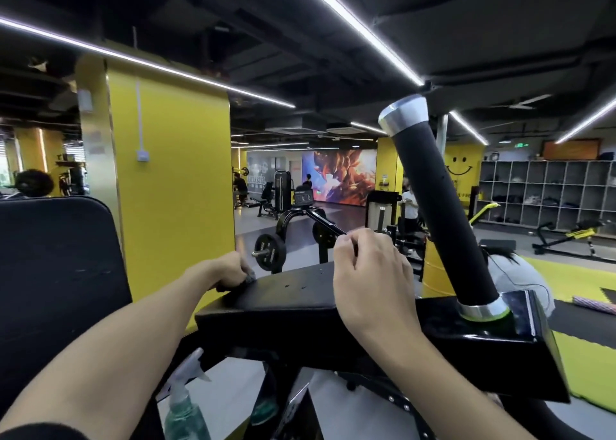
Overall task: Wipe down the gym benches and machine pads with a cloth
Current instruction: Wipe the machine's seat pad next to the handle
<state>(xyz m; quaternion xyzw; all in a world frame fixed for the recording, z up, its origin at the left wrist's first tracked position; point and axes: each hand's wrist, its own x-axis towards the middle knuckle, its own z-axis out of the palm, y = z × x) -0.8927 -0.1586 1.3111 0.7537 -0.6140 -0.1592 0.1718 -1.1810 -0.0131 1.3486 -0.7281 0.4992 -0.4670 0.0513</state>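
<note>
No readable text; smiley face (461,166) on yellow wall (473,151).

Black machine pad (293,293) bears a grey cloth (248,278)

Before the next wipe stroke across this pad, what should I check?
1. Cloth held: ok. The left hand grips the grey cloth.
2. Cloth on surface: ok. It touches the far left end of the black pad.
3. Stroke path free: not ok. The right hand rests on the pad, in the way of a rightward sweep.
4. Right hand's hold: cannot tell. Its fingers curl over the far edge, but what they hold is hidden.
5. Spray bottle at hand: ok. It stands below the pad, and neither hand holds it.
</note>
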